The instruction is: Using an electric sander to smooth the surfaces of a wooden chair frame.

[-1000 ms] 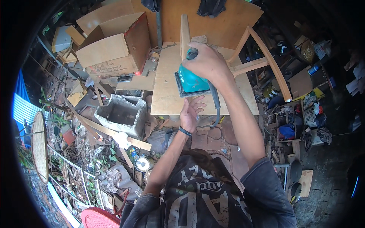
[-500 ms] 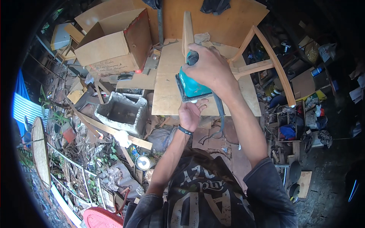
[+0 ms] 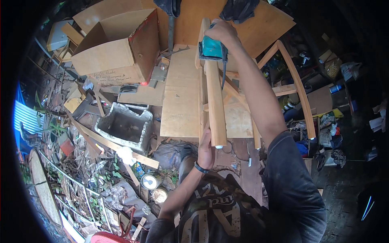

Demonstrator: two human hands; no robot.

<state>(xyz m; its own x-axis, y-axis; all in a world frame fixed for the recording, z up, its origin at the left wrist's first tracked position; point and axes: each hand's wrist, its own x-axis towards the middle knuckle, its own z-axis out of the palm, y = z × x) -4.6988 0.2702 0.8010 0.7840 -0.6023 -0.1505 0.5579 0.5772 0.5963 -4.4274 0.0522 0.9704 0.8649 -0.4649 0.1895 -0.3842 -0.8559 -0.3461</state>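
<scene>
My right hand (image 3: pixel 223 31) is closed over the top of a teal electric sander (image 3: pixel 213 48). The sander's flat pad rests on the far part of a long, smooth wooden leg (image 3: pixel 216 109) of a chair frame, and a dark cord hangs down beside it. At the near end of that leg, my left hand (image 3: pixel 206 153) wraps around its left side; some fingers are hidden behind the wood. The frame's other slanting leg and crosspiece (image 3: pixel 285 90) stand to the right. Beneath the frame lies a light plywood sheet (image 3: pixel 178 101).
An open cardboard box (image 3: pixel 105 67) stands at the far left. Nearer are a rough grey-white tub (image 3: pixel 142 139), a long wooden strip (image 3: pixel 139 157) and a round can (image 3: pixel 150 182). Dark cloths (image 3: pixel 240 10) hang at the back. Cluttered shelves line the right.
The chair frame has swung so one leg points toward me. My right hand and the sander have moved farther away onto it; my left hand has come nearer and holds its end.
</scene>
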